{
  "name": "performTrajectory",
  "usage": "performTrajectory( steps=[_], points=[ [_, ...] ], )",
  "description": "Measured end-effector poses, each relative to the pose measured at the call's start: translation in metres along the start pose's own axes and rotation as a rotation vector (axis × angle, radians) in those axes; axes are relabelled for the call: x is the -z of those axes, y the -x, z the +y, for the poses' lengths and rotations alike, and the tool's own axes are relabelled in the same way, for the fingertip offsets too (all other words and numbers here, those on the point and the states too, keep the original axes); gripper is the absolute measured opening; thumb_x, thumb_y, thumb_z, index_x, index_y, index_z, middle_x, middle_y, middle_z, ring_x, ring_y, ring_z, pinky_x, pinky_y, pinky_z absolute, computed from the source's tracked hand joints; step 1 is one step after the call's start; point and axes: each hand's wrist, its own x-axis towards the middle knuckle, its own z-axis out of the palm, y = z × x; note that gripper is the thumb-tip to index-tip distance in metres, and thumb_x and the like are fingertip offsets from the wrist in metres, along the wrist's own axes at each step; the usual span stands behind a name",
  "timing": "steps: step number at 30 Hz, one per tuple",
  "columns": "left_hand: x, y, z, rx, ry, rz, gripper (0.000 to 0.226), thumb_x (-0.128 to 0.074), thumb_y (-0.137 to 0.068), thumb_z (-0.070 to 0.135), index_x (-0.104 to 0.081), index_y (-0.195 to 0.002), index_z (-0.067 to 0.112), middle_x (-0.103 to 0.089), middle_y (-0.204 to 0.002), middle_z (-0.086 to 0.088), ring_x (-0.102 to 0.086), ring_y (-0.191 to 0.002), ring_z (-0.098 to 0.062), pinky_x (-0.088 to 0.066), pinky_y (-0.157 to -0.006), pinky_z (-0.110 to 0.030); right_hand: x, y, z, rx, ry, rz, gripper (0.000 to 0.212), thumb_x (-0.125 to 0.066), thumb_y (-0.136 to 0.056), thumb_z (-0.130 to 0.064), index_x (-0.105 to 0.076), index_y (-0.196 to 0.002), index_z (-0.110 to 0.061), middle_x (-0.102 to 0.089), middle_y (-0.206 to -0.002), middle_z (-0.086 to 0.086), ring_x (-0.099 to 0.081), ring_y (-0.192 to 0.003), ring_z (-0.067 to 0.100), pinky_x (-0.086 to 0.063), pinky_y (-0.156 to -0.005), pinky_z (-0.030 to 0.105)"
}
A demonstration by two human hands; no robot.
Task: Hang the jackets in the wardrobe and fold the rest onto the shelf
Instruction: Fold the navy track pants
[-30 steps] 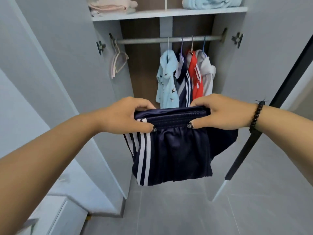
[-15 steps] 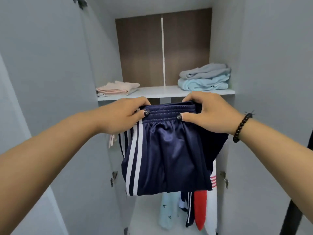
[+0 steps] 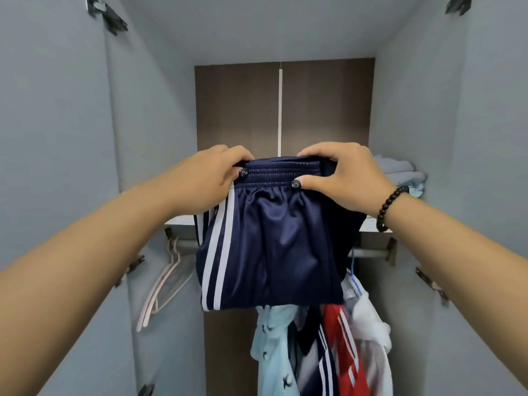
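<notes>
Navy garment: folded shorts (image 3: 271, 241) of shiny navy fabric with white side stripes and a ribbed elastic waistband, held up at the centre of view in front of the shelf (image 3: 371, 225).
Change: a second ago the shorts hung at rail height; now they are raised to the shelf, and the view has tilted up, so the hanging clothes sit at 6 o'clock.
Left hand (image 3: 205, 174): fingers curled over the waistband's left end, thumb pressed on its front.
Right hand (image 3: 343, 175): grips the waistband's right end likewise; a black bead bracelet (image 3: 388, 207) circles the wrist.
Shelf: folded pale blue and grey clothes (image 3: 400, 172) lie at 3 o'clock.
Rail (image 3: 368, 252): pink hangers (image 3: 165, 281) at 8 o'clock; light blue, navy, red and white jackets (image 3: 328, 352) at 5 o'clock.
</notes>
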Motion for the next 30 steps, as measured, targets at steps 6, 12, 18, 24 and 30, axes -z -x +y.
performTrajectory(
  steps=[6,12,18,24,30],
  points=[
    [-0.031,-0.091,-0.066,-0.051,-0.247,0.16,0.024,-0.031,-0.102,0.022,-0.043,-0.123,0.025,-0.053,-0.112,-0.002,-0.056,-0.092,-0.029,-0.047,-0.082,-0.046,-0.043,-0.093,0.047,0.0,0.123,-0.008,0.034,-0.078,-0.076,-0.035,-0.069,-0.106,-0.023,-0.064,-0.096,-0.013,-0.055,-0.092,0.006,-0.037,-0.082,0.015],
    [-0.093,-0.176,-0.144,-0.07,-0.21,0.045,0.021,-0.034,-0.099,0.019,-0.043,-0.118,0.022,-0.055,-0.115,0.0,-0.056,-0.095,-0.025,-0.047,-0.079,-0.041,-0.105,-0.169,0.105,-0.073,0.275,-0.175,0.037,-0.074,-0.078,-0.041,-0.067,-0.109,-0.022,-0.067,-0.108,-0.001,-0.06,-0.101,0.018,-0.049,-0.09,0.034],
    [-0.167,-0.238,-0.189,-0.074,-0.25,-0.22,0.02,-0.043,-0.097,0.018,-0.042,-0.115,0.009,-0.053,-0.111,-0.012,-0.057,-0.097,-0.032,-0.044,-0.075,-0.038,-0.172,-0.209,0.166,-0.181,0.412,-0.31,0.041,-0.072,-0.079,-0.043,-0.063,-0.115,-0.025,-0.064,-0.117,0.0,-0.058,-0.109,0.023,-0.048,-0.092,0.035],
    [-0.213,-0.259,-0.202,-0.021,-0.295,-0.529,0.034,-0.045,-0.1,0.03,-0.044,-0.124,0.006,-0.056,-0.121,-0.018,-0.056,-0.106,-0.035,-0.039,-0.077,-0.036,-0.225,-0.215,0.203,-0.263,0.495,-0.51,0.04,-0.073,-0.079,-0.043,-0.066,-0.111,-0.02,-0.065,-0.115,0.003,-0.059,-0.107,0.024,-0.049,-0.091,0.036],
    [-0.172,-0.255,-0.189,0.105,0.052,-0.367,0.047,-0.036,-0.102,0.043,-0.06,-0.108,0.003,-0.064,-0.115,-0.016,-0.058,-0.103,-0.03,-0.043,-0.087,-0.034,-0.232,-0.212,0.205,-0.324,0.494,-0.555,0.042,-0.066,-0.087,-0.032,-0.061,-0.125,-0.017,-0.062,-0.125,0.005,-0.056,-0.117,0.023,-0.043,-0.098,0.028]
  ],
)
